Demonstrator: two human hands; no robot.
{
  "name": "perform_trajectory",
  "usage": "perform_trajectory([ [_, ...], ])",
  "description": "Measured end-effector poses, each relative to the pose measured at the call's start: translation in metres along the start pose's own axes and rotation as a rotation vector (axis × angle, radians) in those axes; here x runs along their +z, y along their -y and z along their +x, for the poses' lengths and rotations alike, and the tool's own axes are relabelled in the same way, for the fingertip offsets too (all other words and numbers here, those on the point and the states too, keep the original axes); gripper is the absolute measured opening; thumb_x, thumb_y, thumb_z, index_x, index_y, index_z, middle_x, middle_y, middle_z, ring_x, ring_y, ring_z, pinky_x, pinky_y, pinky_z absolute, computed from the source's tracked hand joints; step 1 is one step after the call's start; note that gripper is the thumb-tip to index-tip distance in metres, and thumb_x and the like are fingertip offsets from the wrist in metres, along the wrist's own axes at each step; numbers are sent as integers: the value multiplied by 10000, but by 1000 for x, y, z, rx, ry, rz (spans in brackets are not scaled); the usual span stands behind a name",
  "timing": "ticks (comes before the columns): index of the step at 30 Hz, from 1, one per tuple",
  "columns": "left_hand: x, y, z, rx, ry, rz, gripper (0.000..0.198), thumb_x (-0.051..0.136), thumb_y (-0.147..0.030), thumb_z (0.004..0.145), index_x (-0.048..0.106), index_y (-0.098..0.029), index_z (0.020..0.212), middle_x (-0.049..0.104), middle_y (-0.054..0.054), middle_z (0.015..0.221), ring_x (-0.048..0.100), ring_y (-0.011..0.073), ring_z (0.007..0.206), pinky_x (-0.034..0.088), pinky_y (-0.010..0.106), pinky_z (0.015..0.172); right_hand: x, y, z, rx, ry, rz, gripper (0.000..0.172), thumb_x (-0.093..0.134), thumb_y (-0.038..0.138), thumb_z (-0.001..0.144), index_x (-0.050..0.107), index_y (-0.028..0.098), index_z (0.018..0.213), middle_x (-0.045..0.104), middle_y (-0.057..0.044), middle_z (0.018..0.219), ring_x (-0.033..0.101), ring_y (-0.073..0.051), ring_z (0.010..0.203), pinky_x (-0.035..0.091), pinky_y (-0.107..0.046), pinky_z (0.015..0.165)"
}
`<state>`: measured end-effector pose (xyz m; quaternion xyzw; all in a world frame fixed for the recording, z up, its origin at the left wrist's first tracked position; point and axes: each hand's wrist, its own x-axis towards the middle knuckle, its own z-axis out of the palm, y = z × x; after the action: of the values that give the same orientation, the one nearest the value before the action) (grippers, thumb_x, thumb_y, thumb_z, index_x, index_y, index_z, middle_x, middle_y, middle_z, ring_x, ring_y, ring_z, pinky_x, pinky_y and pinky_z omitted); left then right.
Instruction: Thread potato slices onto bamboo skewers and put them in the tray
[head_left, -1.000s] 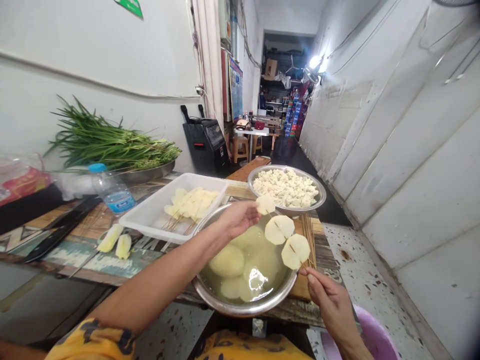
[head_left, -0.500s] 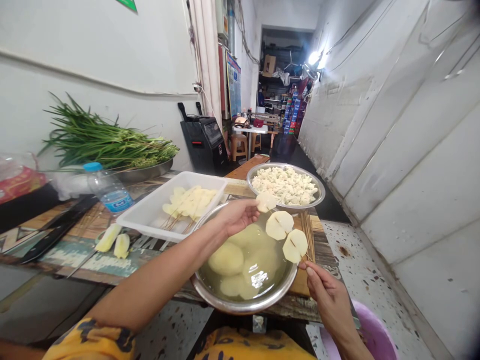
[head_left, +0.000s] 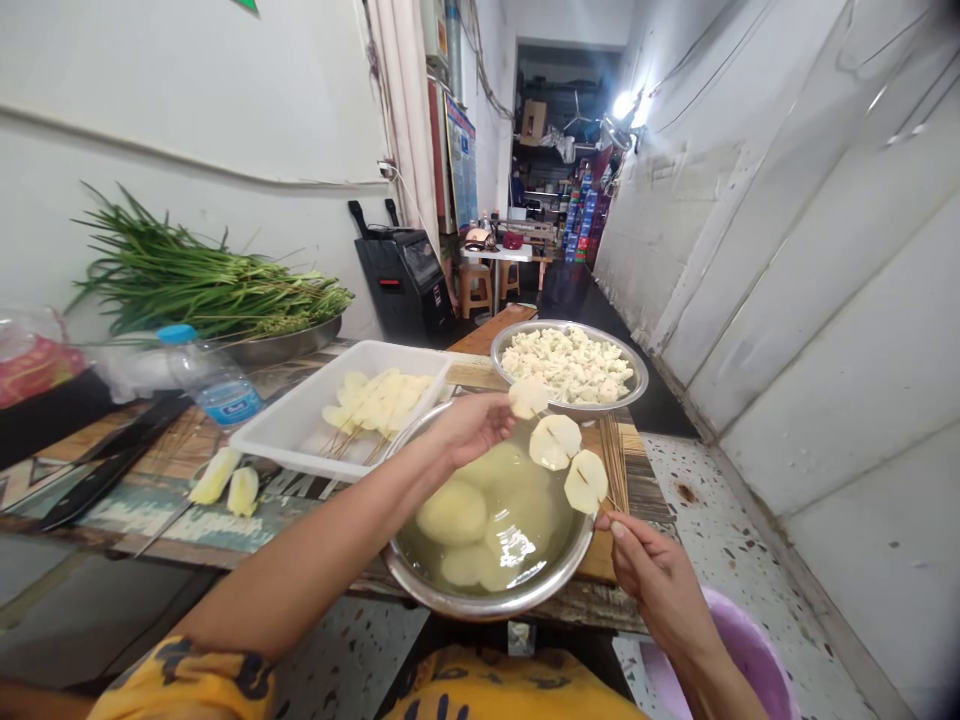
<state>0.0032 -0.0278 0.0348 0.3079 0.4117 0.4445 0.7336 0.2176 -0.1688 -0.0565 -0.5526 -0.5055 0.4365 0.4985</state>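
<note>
Left fingers (head_left: 500, 425) pinch the far slice (head_left: 528, 398), right fingers (head_left: 637, 536) the skewer (head_left: 604, 509); at 2 o'clock of the basin (head_left: 487, 606), slices (head_left: 553, 443) now sit more edge-on, threading intact.

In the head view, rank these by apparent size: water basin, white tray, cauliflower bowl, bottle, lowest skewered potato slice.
1. Water basin
2. White tray
3. Cauliflower bowl
4. Bottle
5. Lowest skewered potato slice
The bowl sits farther back, so its true size against the tray is unsure.
</note>
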Motion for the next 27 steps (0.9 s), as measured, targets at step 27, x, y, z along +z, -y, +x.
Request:
perform_trajectory([
  [27, 5, 3, -3, 20, 32, 49, 113, 527, -51, 734, 596, -61, 646, 549, 38, 548, 481, 55, 458, 373, 155, 438, 3, 9, 5, 230, 150, 406, 292, 611, 420, 780, 634, 140, 861, 142, 125, 472, 99, -38, 383, 114, -180, 355],
])
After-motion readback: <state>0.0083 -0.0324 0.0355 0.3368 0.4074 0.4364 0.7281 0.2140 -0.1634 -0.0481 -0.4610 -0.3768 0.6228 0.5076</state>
